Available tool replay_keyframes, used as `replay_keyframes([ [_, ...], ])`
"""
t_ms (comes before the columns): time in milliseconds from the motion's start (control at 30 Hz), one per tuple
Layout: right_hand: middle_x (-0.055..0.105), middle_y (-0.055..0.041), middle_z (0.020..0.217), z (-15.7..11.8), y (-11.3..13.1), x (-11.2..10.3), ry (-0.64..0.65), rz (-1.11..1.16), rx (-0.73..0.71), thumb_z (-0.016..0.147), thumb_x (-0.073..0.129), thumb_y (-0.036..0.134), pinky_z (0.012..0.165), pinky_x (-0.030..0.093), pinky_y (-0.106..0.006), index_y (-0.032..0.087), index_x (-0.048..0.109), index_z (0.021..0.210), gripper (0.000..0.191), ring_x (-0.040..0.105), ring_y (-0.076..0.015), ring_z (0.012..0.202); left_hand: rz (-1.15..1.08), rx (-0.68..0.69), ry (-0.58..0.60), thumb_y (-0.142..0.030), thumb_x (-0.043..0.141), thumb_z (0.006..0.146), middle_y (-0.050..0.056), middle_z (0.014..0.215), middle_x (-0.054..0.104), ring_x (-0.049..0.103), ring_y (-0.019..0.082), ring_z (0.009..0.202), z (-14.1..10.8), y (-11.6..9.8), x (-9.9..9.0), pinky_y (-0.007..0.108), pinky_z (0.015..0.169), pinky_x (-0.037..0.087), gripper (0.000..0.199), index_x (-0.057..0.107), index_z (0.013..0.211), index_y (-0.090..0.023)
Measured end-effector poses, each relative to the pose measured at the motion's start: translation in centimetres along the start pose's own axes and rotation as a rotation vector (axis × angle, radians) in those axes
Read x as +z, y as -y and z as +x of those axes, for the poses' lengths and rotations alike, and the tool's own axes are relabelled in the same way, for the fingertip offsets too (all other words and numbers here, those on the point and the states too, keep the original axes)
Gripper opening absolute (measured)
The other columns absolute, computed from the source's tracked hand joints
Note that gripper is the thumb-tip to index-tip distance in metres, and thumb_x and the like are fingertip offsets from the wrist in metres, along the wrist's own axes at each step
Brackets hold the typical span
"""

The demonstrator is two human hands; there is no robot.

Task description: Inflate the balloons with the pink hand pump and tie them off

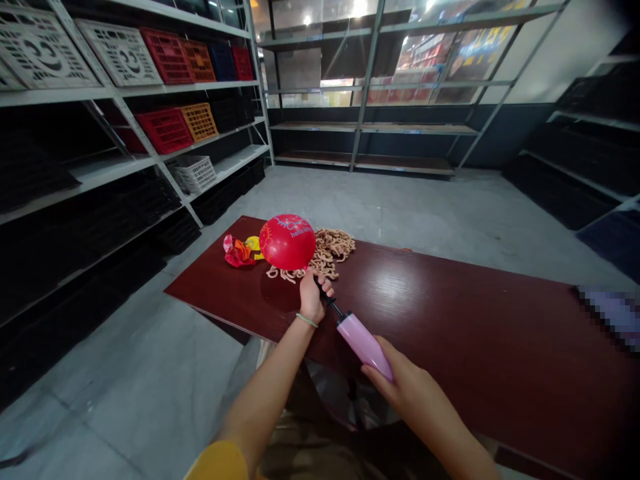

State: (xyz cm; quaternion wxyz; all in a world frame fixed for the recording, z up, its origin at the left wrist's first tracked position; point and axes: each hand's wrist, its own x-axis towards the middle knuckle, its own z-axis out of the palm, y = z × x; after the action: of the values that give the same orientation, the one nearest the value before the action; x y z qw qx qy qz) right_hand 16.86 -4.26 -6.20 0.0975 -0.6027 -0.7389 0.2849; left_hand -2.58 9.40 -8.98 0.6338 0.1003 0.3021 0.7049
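A partly filled red balloon (287, 242) with "hello kitty"-style print rises just beyond my left hand (313, 297). That hand is closed round the black end of a balloon pump, right where the balloon's neck meets my fingers; the neck itself is mostly hidden. Between my hands runs the pump's short black rod. My right hand (400, 373) wraps the pink barrel of the balloon pump (366, 345) from its near end. Behind the balloon lies a heap of beige, twisted cord-like strands (335, 247). Crumpled red, orange and yellow pieces (241, 252), like limp balloons, lie left of it.
The dark red table (450, 320) stretches to the right, where a blurred purple item (613, 317) sits. Metal shelves (90, 97) with plastic crates (167, 130) stand at the left. More shelving (367, 130) lines the back wall, beyond the grey floor (390, 207).
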Motion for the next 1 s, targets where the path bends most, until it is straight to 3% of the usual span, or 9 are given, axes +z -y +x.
replay_keyframes([
  [133, 0.068, -0.0067, 0.121, -2.0, -1.0, -2.2, 0.078, 0.086, -0.011, 0.092, 0.049, 0.046, 0.077, 0.050, -0.030, 0.029, 0.051, 0.132, 0.044, 0.069, -0.0263, 0.100, -0.017, -0.012, -0.018, -0.037, 0.052, 0.092, -0.007, 0.058, 0.034, 0.031, 0.006, 0.040, 0.2, 0.0, 0.0, 0.018, 0.037, 0.025, 0.025, 0.040, 0.078, -0.021],
  [233, 0.073, -0.0073, 0.107, -1.6, -0.1, -2.8, 0.052, 0.029, -0.011, 0.091, 0.049, 0.047, 0.068, 0.049, -0.029, 0.028, 0.057, 0.125, 0.040, 0.071, -0.0272, 0.088, -0.034, -0.013, -0.022, -0.036, 0.052, 0.093, -0.007, 0.058, 0.033, 0.031, 0.006, 0.040, 0.3, -0.1, -0.2, 0.017, 0.038, 0.025, 0.025, 0.039, 0.077, -0.021],
  [433, 0.073, -0.0103, 0.104, 2.3, 3.1, -0.9, -0.040, -0.114, -0.023, 0.092, 0.049, 0.046, 0.064, 0.043, -0.028, 0.022, 0.056, 0.123, 0.040, 0.071, -0.0282, 0.085, -0.045, -0.005, 0.005, -0.033, 0.049, 0.094, -0.007, 0.058, 0.033, 0.031, 0.006, 0.040, 0.4, -0.2, -0.8, 0.018, 0.037, 0.024, 0.022, 0.040, 0.078, -0.021],
  [567, 0.070, -0.0095, 0.115, 3.3, 3.6, 0.6, -0.023, -0.042, -0.003, 0.093, 0.047, 0.046, 0.068, 0.044, -0.029, 0.023, 0.050, 0.130, 0.043, 0.070, -0.0301, 0.094, 0.001, 0.035, 0.020, -0.035, 0.052, 0.093, -0.007, 0.058, 0.034, 0.032, 0.007, 0.040, 0.1, -0.2, -0.8, 0.018, 0.037, 0.024, 0.023, 0.041, 0.078, -0.021],
  [667, 0.066, -0.0086, 0.125, 2.3, 2.2, 0.4, 0.009, 0.052, -0.007, 0.093, 0.048, 0.046, 0.077, 0.046, -0.031, 0.025, 0.046, 0.135, 0.047, 0.067, -0.0305, 0.105, 0.004, 0.053, 0.019, -0.035, 0.051, 0.093, -0.007, 0.057, 0.034, 0.032, 0.007, 0.040, 0.0, -0.3, -0.5, 0.018, 0.037, 0.024, 0.023, 0.041, 0.078, -0.021],
  [800, 0.064, -0.0088, 0.128, -0.2, 0.1, -1.5, 0.060, 0.103, -0.004, 0.091, 0.050, 0.045, 0.085, 0.047, -0.033, 0.026, 0.049, 0.133, 0.046, 0.065, -0.0293, 0.109, -0.022, 0.041, -0.015, -0.033, 0.047, 0.095, -0.007, 0.057, 0.033, 0.031, 0.007, 0.039, 0.1, -0.6, -0.4, 0.018, 0.036, 0.024, 0.022, 0.041, 0.077, -0.021],
  [900, 0.069, -0.0081, 0.119, -1.5, -0.2, -2.7, 0.098, 0.121, -0.018, 0.091, 0.049, 0.047, 0.080, 0.049, -0.032, 0.027, 0.053, 0.130, 0.044, 0.068, -0.0282, 0.101, -0.040, 0.033, -0.012, -0.033, 0.046, 0.095, -0.007, 0.058, 0.033, 0.032, 0.006, 0.040, 0.2, -0.8, -0.5, 0.018, 0.037, 0.025, 0.022, 0.041, 0.077, -0.021],
  [1000, 0.072, -0.0089, 0.109, -1.2, 0.7, -2.6, 0.060, 0.066, -0.018, 0.091, 0.048, 0.048, 0.073, 0.048, -0.031, 0.026, 0.055, 0.128, 0.044, 0.070, -0.0290, 0.093, -0.074, 0.041, -0.014, -0.033, 0.049, 0.093, -0.007, 0.058, 0.033, 0.031, 0.006, 0.040, 0.3, -0.9, -0.7, 0.018, 0.037, 0.025, 0.022, 0.041, 0.078, -0.020],
])
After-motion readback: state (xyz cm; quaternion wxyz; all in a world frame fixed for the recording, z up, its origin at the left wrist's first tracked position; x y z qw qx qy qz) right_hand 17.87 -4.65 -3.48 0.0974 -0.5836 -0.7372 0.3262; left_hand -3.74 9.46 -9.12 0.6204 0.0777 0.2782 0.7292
